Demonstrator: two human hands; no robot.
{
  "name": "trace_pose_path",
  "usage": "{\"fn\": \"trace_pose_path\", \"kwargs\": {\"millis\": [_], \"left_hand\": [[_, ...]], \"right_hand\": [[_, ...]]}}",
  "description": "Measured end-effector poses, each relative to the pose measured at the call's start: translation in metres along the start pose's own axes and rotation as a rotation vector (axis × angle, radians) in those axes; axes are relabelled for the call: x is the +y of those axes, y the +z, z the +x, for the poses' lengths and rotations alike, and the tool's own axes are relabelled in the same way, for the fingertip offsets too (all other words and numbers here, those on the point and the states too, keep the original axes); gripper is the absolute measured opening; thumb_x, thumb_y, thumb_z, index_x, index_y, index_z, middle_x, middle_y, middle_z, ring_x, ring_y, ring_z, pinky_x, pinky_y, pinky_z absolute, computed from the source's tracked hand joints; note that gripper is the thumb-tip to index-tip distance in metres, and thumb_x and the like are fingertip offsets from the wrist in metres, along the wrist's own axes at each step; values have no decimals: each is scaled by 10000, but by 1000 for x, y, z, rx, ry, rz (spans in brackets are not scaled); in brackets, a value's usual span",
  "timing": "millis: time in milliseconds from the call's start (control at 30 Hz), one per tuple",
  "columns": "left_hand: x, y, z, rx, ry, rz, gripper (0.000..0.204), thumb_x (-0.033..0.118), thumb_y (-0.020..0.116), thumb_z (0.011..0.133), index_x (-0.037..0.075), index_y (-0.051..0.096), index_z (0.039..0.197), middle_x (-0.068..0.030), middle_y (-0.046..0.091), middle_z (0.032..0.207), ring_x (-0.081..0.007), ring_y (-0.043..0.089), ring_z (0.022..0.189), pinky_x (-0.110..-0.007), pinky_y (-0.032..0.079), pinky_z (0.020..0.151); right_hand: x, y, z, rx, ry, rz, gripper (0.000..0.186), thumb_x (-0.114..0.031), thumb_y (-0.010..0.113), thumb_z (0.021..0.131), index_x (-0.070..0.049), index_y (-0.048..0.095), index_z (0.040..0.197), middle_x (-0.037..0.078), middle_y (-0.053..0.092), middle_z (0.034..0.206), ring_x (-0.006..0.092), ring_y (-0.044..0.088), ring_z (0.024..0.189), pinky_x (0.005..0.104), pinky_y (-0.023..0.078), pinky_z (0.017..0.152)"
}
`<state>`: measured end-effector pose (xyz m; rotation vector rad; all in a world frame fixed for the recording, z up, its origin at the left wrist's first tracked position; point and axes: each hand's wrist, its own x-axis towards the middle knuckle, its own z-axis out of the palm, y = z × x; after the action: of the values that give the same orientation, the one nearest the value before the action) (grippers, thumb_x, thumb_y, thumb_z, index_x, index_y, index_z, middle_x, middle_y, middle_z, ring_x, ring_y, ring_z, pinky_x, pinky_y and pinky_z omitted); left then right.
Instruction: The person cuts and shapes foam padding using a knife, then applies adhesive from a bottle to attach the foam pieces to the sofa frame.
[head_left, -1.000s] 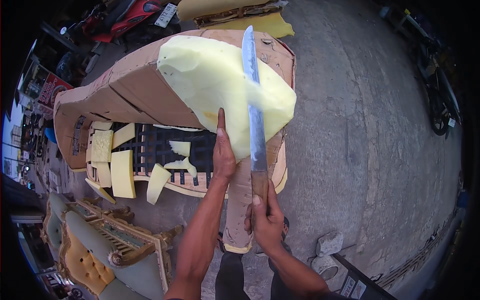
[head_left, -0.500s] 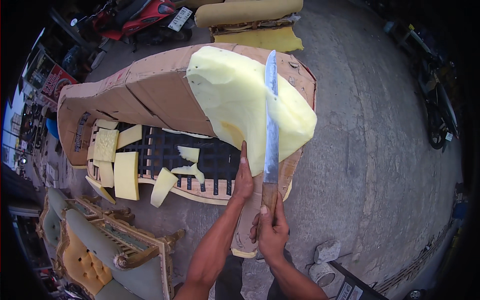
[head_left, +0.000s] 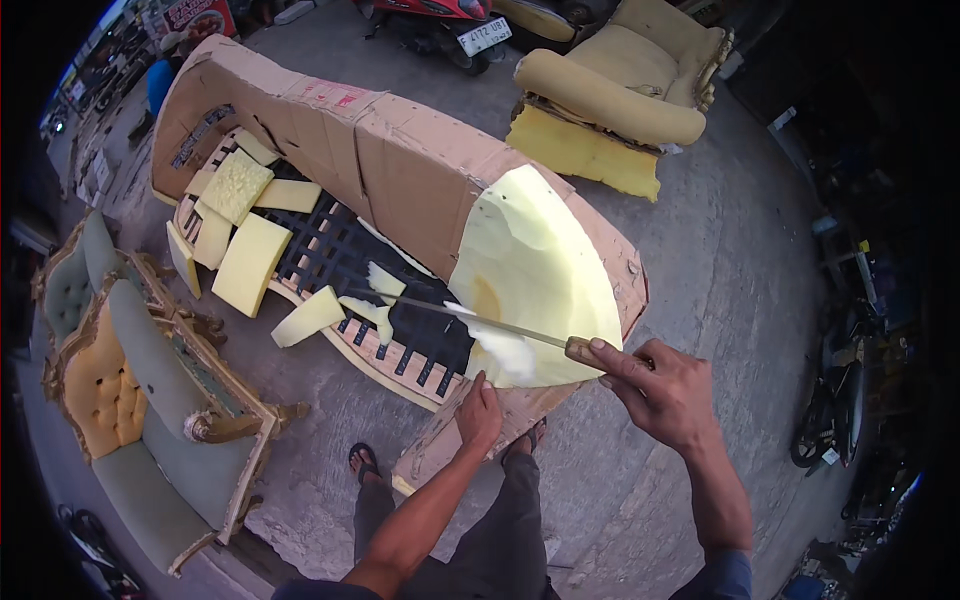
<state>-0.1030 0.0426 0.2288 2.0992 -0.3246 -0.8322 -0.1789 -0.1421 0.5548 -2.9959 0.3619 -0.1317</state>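
Note:
A large pale-yellow foam piece (head_left: 560,260) covers the near end of a cardboard-lined sofa frame (head_left: 400,150). My right hand (head_left: 664,392) is closed on the wooden handle of a long knife (head_left: 585,352), whose blade lies nearly level across the foam, its tip reaching left. Just under the blade is a loose white flap (head_left: 500,347) of foam. My left hand (head_left: 479,408) touches the foam's lower edge with fingers extended, the others partly hidden. Several foam offcuts (head_left: 250,263) lie on and around the black webbing seat (head_left: 432,333).
Two gilt armchairs (head_left: 168,420) stand at the left. A worn yellow armchair (head_left: 620,80) and a red scooter (head_left: 420,15) are at the back. Dark motorbikes (head_left: 830,400) line the right, beside the concrete floor (head_left: 700,260).
The knife has swung from upright, pointing away from me, to nearly level, pointing left, as my right hand moved right and up. The view has also shifted, bringing more of the yellow armchair in.

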Motion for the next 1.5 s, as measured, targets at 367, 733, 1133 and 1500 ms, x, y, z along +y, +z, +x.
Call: {"fn": "trace_pose_path", "kwargs": {"millis": [367, 733, 1133, 1500], "left_hand": [[20, 29, 7, 434, 28, 107, 403, 279, 463, 1005, 117, 729, 1261, -145, 756, 1146, -336, 695, 1059, -471, 473, 987], [108, 8, 79, 527, 6, -542, 554, 379, 613, 1020, 68, 537, 1472, -180, 647, 1274, -297, 651, 1080, -425, 496, 990], [85, -23, 197, 893, -468, -499, 825, 396, 592, 1031, -89, 220, 1586, -308, 285, 1607, -431, 298, 1498, -477, 246, 1254], [89, 51, 325, 335, -212, -831, 705, 505, 156, 1112, 91, 103, 1681, -108, 58, 1761, -266, 52, 1623, -369, 91, 1304]], "right_hand": [[66, -59, 129, -334, -32, -37, 507, -170, 641, 962, -280, 619, 1457, 179, 649, 687, 355, 675, 651, 473, 552, 669], [83, -114, 128, -147, -18, 153, 506, -53, 677, 958, -139, 629, 1454, 201, 729, 848, 260, 755, 764, 365, 569, 767], [149, -104, 143, -304, 56, 233, 515, -20, 665, 955, -58, 598, 1464, 261, 750, 1054, 257, 759, 883, 337, 558, 827], [125, -79, 157, -407, 93, 207, 516, -31, 677, 949, -64, 606, 1458, 247, 739, 957, 265, 744, 791, 362, 560, 743]]}}
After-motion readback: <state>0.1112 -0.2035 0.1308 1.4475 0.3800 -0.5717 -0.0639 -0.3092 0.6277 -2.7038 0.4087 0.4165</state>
